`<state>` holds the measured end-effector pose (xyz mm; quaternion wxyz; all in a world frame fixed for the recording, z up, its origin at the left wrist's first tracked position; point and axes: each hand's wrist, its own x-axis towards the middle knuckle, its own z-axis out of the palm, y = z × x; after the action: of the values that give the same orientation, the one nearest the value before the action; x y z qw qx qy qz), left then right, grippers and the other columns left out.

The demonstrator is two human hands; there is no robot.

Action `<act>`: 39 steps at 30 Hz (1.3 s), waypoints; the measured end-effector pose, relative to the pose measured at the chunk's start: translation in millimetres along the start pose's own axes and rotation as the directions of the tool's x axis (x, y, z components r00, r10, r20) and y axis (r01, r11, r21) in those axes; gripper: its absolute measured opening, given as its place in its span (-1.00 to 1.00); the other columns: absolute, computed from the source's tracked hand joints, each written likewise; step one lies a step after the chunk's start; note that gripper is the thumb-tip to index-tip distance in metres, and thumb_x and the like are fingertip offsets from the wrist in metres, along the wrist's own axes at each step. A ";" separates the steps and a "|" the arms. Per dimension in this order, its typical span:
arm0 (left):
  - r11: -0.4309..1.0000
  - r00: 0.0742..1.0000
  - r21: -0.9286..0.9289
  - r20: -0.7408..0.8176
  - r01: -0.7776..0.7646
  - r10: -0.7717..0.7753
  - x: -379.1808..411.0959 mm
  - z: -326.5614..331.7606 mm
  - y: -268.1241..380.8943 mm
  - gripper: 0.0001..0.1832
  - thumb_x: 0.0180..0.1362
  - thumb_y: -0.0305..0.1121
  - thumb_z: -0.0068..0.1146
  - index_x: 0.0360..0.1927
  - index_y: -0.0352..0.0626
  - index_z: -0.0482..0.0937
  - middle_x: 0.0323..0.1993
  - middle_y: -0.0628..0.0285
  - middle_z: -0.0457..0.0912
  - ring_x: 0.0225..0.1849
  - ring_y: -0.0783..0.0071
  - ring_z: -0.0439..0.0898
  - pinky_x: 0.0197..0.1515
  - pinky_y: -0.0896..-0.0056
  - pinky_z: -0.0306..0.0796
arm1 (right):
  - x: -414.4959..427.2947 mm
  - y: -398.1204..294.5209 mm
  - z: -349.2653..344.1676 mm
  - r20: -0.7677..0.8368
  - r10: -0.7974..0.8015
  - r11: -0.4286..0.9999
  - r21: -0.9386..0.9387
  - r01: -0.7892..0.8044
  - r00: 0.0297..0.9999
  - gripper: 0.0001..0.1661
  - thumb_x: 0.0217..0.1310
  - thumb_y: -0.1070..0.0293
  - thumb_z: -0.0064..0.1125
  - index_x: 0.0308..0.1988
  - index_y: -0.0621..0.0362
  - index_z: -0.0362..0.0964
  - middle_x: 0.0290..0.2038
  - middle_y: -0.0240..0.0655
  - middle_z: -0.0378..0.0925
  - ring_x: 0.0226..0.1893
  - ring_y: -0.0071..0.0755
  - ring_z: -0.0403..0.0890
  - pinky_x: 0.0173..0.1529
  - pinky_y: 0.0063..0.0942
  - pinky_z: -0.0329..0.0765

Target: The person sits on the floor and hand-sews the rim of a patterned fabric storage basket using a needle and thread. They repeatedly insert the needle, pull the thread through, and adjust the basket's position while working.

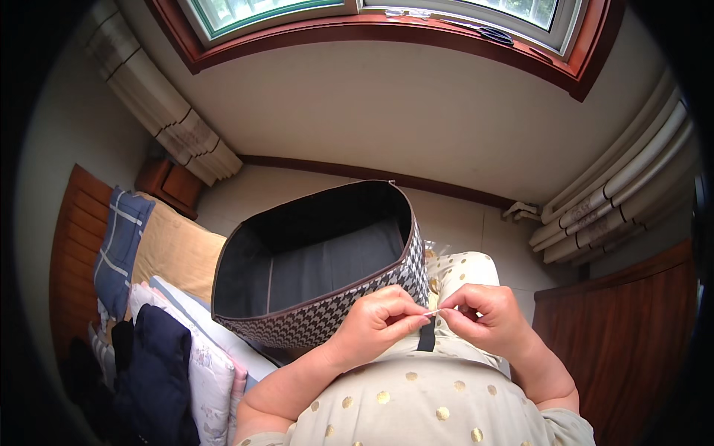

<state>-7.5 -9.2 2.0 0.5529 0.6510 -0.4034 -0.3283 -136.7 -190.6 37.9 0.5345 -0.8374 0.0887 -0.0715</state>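
My left hand (385,318) and my right hand (482,319) meet in front of my belly. Their fingertips pinch a small, thin white item (432,313) between them; it is too small to tell what it is. A large fabric storage box (329,319), open at the top, with a black-and-white houndstooth outside and a dark lining, stands tilted just beyond my left hand, against my lap. A black strap (426,335) hangs below my fingertips, over my dotted clothing.
At left lie folded bedding (212,384), a dark blue garment (159,357) and a blue pillow (118,251) on a bed. A wooden panel (613,329) stands at right. Scissors (495,35) lie on the windowsill. Curtains (597,217) hang at both sides.
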 end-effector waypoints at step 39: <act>0.778 0.952 0.583 -0.026 -0.235 0.307 4.8 31.7 -32.5 -0.90 -0.02 -0.48 0.33 -0.42 -0.13 0.62 -0.38 0.30 0.56 -0.42 0.44 0.57 -0.38 0.45 0.42 | -21.4 34.3 15.4 0.026 -0.345 0.896 -0.287 0.338 0.938 -0.92 0.03 0.48 0.32 -0.37 0.17 0.58 -0.52 -0.27 0.60 -0.53 -0.23 0.63 -0.43 -0.39 0.57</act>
<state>-27.7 -25.8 -35.4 0.3958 0.7404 -0.5389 -0.0692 -156.7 -186.4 -0.3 0.3853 -0.9076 -0.0433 -0.1613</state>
